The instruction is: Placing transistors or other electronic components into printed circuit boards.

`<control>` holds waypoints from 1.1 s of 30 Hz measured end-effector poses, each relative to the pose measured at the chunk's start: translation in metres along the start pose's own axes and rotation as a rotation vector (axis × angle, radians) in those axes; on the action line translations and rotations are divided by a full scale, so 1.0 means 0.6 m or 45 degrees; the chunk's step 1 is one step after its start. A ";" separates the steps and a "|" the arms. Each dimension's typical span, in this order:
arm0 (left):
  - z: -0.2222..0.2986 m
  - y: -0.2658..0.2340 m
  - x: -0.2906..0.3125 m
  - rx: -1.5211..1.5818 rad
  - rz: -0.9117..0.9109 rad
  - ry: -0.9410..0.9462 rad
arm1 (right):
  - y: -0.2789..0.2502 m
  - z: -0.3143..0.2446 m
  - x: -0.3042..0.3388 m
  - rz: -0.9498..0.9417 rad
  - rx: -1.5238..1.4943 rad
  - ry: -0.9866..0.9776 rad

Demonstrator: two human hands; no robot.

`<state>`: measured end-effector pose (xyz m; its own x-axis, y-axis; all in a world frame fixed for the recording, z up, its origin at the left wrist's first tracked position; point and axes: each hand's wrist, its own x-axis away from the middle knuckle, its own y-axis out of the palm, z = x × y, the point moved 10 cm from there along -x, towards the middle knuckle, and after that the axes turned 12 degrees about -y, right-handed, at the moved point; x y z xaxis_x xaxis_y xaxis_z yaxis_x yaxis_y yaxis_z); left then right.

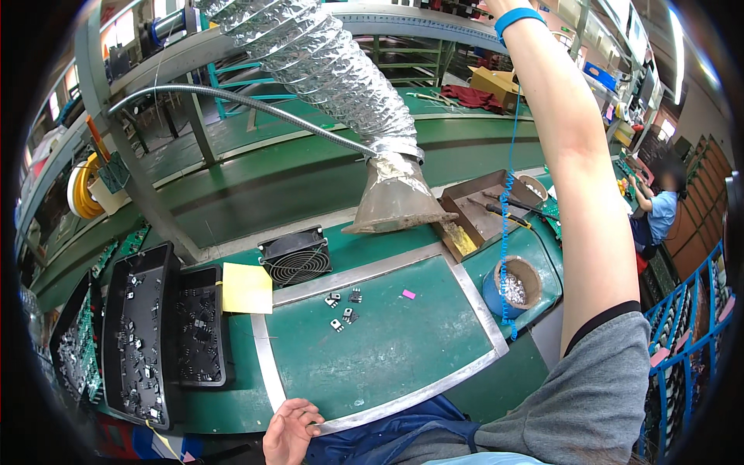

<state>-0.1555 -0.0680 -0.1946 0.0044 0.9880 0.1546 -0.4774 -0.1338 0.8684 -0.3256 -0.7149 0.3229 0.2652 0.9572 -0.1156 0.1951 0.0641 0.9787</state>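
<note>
My left hand point(288, 432) is at the near edge of the metal-framed green work mat point(380, 341), its fingers loosely bent and apart, nothing seen in them. My right arm stretches up past the top of the picture, a blue wrist band point(518, 18) with a coiled blue cord point(508, 225) at its wrist; the hand itself is out of sight. Several small black transistors point(350, 315) with metal tabs lie on the mat, beside a small pink slip point(408, 294).
At left stand black trays point(139, 341) of transistors and a yellow paper point(247, 288). Behind the mat are a small fan point(295, 256) and a metal fume hood point(397, 201) on a foil duct. Right of it stand a soldering iron point(508, 215) and a blue pot point(494, 293). Another person point(659, 209) sits far right.
</note>
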 end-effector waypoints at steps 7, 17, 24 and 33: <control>-0.008 -0.014 0.036 -0.079 0.118 0.079 | 0.004 -0.036 0.099 -0.260 0.915 -0.006; -0.016 0.022 0.114 -0.127 0.118 0.216 | -0.051 -0.101 0.174 -0.886 0.895 0.642; -0.022 0.013 0.136 -0.238 0.227 0.232 | -0.074 -0.205 0.132 -0.915 1.092 0.116; -0.016 0.050 0.143 -0.088 -0.017 0.204 | 0.010 -0.158 0.239 -1.342 2.060 -1.173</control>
<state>-0.1782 0.0133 -0.1597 -0.1265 0.9901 0.0615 -0.5374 -0.1205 0.8346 -0.3760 -0.5506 0.3284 -0.2870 0.3274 -0.9002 0.8376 -0.3702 -0.4017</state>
